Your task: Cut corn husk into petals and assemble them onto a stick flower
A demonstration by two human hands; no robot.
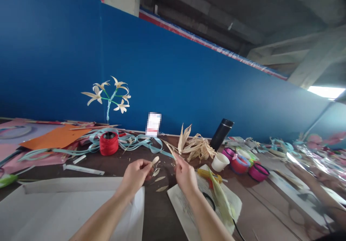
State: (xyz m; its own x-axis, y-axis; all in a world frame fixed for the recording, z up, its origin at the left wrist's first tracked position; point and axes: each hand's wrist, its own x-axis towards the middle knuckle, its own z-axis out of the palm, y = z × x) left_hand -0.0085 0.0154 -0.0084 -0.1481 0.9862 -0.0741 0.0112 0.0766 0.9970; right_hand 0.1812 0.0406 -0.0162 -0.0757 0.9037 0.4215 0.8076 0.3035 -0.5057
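Observation:
My left hand (137, 176) is closed in a pinch on a small pale corn husk petal (155, 160). To its right, my right hand (185, 173) grips a thin strip of dried corn husk (170, 149) that points up and away from me. Several loose husk petals (160, 178) lie on the dark table (158, 212) between the two hands. A heap of dried corn husks (201, 146) sits just beyond my right hand. Near my right wrist, a yellow tool that looks like a glue gun (207, 175) and a greenish husk (222, 194) rest on papers (186, 212).
A husk flower stem (108, 104) stands back left. Red cord spool (109, 143), blue ribbon (129, 142) and orange paper (54, 137) lie left; a white box lid (67, 208) is in front. A phone (153, 124), black bottle (221, 133) and white tape roll (220, 162) stand behind. Another person's hand (300, 169) shows right.

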